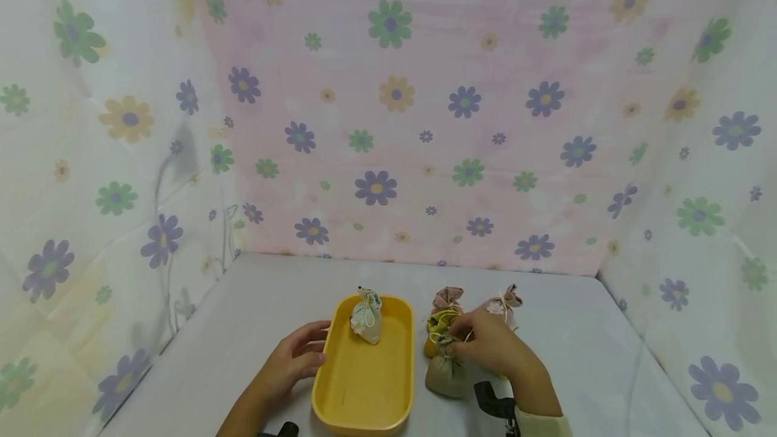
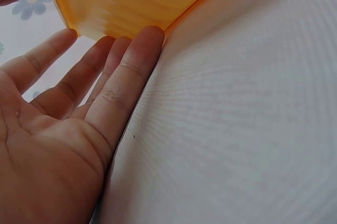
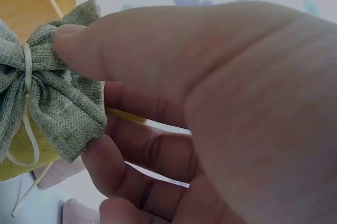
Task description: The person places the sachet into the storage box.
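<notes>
My left hand (image 1: 295, 363) rests against the left side of a yellow tray (image 1: 363, 420); its fingertips touch the outer wall, as the left wrist view also shows. Inside the tray, near the far end, leans a pale drawstring pouch (image 1: 367, 319) with a tied neck. My right hand (image 1: 494, 342) pinches the gathered top of a grey-green drawstring pouch (image 1: 446, 377), which sits right of the tray. In the right wrist view the thumb lies over the ruffled cloth (image 3: 68, 100), beside its pale cord.
Behind the grey-green pouch stand a mustard-yellow pouch (image 1: 438, 324) and a dusty-pink pouch (image 1: 448, 297). Another pink pouch (image 1: 507, 302) is partly hidden beyond my right hand. Flower-printed cloth (image 1: 419, 120) surrounds the white table (image 1: 273, 288) at the back and sides.
</notes>
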`<action>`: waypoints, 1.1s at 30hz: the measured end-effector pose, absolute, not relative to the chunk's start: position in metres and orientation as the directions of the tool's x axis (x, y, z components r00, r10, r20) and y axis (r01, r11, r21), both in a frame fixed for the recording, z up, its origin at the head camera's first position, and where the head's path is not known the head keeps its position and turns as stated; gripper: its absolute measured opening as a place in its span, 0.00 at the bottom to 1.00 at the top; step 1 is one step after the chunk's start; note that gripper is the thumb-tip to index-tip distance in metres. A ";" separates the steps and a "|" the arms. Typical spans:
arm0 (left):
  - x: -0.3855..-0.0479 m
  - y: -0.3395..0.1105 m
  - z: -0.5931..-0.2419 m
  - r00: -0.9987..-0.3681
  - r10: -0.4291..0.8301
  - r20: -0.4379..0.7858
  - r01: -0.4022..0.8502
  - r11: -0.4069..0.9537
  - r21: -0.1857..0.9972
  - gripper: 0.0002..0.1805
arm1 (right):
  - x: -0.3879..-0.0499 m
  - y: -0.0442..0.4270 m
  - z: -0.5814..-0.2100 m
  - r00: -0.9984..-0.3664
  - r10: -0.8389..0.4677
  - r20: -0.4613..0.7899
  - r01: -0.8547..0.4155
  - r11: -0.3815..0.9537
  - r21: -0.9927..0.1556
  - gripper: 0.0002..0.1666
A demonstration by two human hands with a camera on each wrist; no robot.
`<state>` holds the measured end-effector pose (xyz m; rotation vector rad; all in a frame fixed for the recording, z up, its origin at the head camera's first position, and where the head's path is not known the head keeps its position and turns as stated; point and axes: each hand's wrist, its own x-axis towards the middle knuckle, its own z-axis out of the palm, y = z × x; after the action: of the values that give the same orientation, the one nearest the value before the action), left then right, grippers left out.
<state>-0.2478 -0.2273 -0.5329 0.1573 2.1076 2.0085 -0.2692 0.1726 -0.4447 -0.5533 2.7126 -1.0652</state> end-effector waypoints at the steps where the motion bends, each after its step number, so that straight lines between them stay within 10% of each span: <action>1: -0.248 -0.227 -0.533 -0.969 0.231 -0.087 -0.076 0.058 0.995 0.36 | -0.269 0.172 -0.445 -0.912 -0.410 -0.020 -0.286 0.669 -0.686 0.07; 33: -0.246 -0.227 -0.533 -0.969 0.235 -0.077 -0.066 0.054 0.996 0.36 | -0.262 0.168 -0.436 -0.883 -0.466 0.046 -0.365 0.623 -0.692 0.04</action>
<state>-0.2462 -0.2268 -0.5329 0.1729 2.1091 2.0146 -0.2624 0.1677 -0.4360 -0.6964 2.7035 -1.1064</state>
